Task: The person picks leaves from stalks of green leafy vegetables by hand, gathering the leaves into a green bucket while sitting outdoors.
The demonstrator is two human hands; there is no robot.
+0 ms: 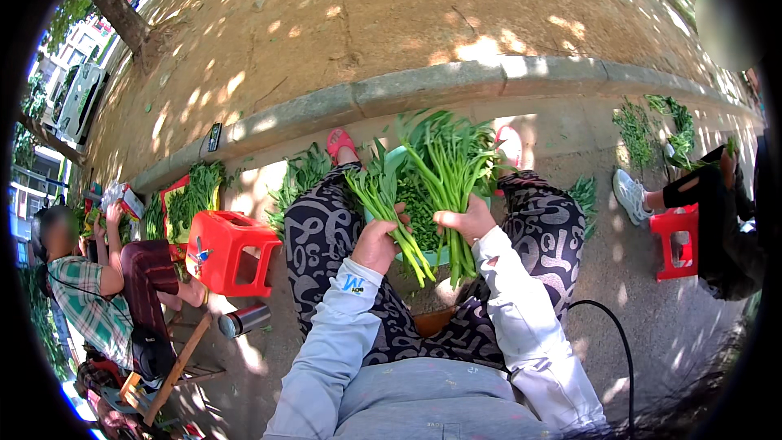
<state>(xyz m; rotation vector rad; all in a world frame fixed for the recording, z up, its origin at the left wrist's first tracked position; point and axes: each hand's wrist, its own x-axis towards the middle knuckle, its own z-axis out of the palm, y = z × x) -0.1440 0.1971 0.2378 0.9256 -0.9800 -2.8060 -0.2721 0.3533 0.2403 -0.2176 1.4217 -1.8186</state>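
Between my knees, my left hand (379, 240) is closed around a small bunch of long-stemmed leafy greens (376, 187), which look like water spinach. My right hand (466, 220) grips a bigger, leafier bunch of the same greens (444, 167), thumb across the stems. Both bunches point leaves away from me, with bare stem ends toward my lap. Under them sits a pale green basin (442, 258) with cut greens (417, 208) inside; the bunches and my hands cover much of it.
More greens (303, 179) lie on the pavement beside my left foot. A red stool (232, 244) and a metal flask (244, 320) stand at left, near a seated person (98, 285). A phone (214, 137) rests by the curb (309, 106). Another red stool (676, 243) is at right.
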